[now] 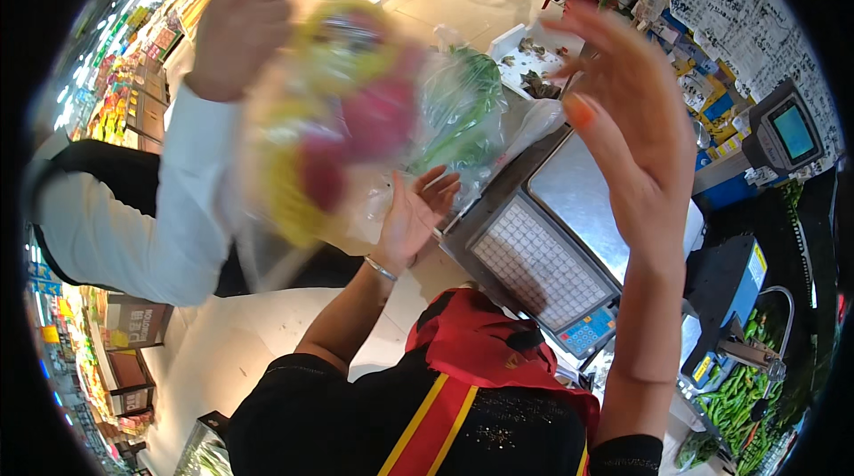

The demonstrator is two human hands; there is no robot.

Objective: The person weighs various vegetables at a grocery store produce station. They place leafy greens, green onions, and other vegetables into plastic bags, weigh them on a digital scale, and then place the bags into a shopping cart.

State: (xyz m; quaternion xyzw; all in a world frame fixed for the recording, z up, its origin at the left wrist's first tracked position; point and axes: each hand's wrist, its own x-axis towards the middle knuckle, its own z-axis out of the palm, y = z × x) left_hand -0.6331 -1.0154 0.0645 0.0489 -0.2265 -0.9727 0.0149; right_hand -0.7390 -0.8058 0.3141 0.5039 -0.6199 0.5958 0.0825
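My left hand [417, 216], with a bracelet at its wrist, is palm up with fingers apart and holds nothing. It is beside a clear plastic bag of green leafy vegetables [467, 109]; I cannot tell whether they touch. Raised in front of the weighing scale's steel platter [574, 176], my right hand [620, 109] is open too, its fingers spread and blurred. At the left, another person's hand [243, 29] grips a clear bag of reddish round fruit in yellow foam nets [347, 102]. That bag is blurred and hangs nearer the camera than the greens.
The scale has a white keypad [540, 256] and a display on a post [790, 129]. A white tray with brown scraps [527, 52] stands beyond it. Green peppers [740, 402] lie at the lower right. The other person's sleeve [193, 202] reaches in from the left.
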